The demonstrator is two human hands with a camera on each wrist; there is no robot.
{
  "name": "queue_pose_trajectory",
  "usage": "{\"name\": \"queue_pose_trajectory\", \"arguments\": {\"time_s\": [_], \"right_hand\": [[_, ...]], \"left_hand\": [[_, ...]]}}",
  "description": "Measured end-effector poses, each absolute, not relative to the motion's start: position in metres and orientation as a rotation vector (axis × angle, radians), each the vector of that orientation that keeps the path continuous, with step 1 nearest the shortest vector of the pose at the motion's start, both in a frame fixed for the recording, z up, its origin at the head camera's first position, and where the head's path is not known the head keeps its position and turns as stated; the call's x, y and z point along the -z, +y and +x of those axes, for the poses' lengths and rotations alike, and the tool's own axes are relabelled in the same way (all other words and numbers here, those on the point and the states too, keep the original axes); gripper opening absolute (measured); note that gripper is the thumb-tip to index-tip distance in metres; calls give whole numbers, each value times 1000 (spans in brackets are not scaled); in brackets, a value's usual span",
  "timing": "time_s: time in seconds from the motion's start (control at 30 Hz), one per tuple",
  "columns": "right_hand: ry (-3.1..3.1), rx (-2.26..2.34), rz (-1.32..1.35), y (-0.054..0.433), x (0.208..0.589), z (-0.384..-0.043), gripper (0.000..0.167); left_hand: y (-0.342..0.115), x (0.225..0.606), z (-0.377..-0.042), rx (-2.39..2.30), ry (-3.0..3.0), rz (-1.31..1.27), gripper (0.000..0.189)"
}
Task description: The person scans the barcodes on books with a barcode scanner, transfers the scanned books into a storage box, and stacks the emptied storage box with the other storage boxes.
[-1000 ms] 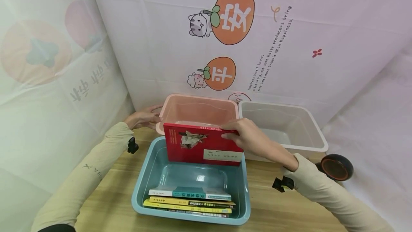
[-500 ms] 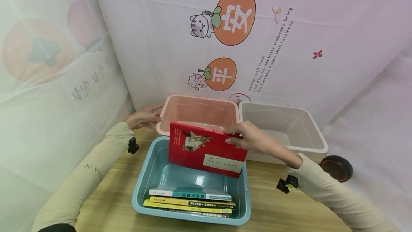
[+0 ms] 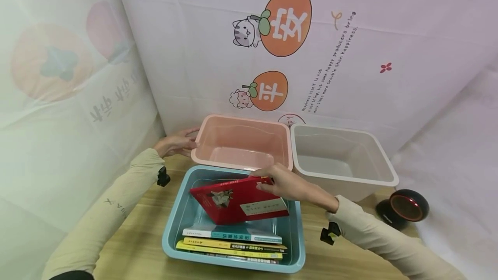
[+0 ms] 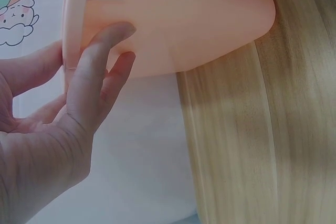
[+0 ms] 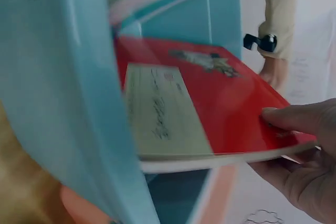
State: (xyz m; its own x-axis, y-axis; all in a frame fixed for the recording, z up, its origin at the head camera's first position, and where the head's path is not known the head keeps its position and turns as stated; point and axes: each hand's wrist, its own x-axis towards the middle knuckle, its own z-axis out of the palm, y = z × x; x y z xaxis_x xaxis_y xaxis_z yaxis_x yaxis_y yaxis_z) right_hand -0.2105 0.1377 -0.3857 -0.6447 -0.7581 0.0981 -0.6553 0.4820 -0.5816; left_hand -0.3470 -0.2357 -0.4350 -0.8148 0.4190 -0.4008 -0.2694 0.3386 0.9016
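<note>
The right hand point(image 3: 285, 181) grips a thin red paperback book with a pale label panel and a small printed figure point(image 3: 233, 205); the thumb presses on the front cover near the upper right corner, and the other fingers bend behind it. The red book is tilted, its lower part inside a light-blue rectangular plastic bin point(image 5: 84, 87) and its gripped corner near that bin's rear rim. Contact between the book and the bin floor cannot be determined. A row of thin books with white-and-teal and yellow spines point(image 3: 233, 235) occupies the near side of the same bin, spines facing up; the red book is positioned just behind this row. The left hand point(image 3: 177, 144) rests against the left end of a pink rectangular plastic bin point(image 3: 249, 135), its fingers extended with a slight bend, touching the rim and outer wall. The pink bin sits directly behind the blue bin. A grey-white rectangular plastic bin point(image 3: 330, 141) stands just beside the pink bin, to its right. All three bins are on a wood-grain table point(image 3: 132, 228). A black round device with a reddish ring point(image 3: 408, 205) is located near the grey-white bin. A white fabric backdrop with printed orange fruit point(image 3: 194, 55) hangs behind the bins.
</note>
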Motion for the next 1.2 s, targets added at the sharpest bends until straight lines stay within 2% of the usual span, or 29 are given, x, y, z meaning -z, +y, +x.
{"name": "queue_pose_trajectory", "arguments": {"time_s": [0.27,0.47,0.83,1.2], "right_hand": [[2511,1165,-968,153,409,-209,30],[2445,1358,-883,158,414,-206,30],[2442,1461,-490,175,335,-213,40],[2430,1382,-456,238,300,-214,45]], "left_hand": [[-236,434,-347,-1520,2017,158,83],[-240,432,-345,-1516,2021,172,84],[-240,435,-345,-1545,1996,160,83],[-240,442,-346,-1540,2009,191,82]]}}
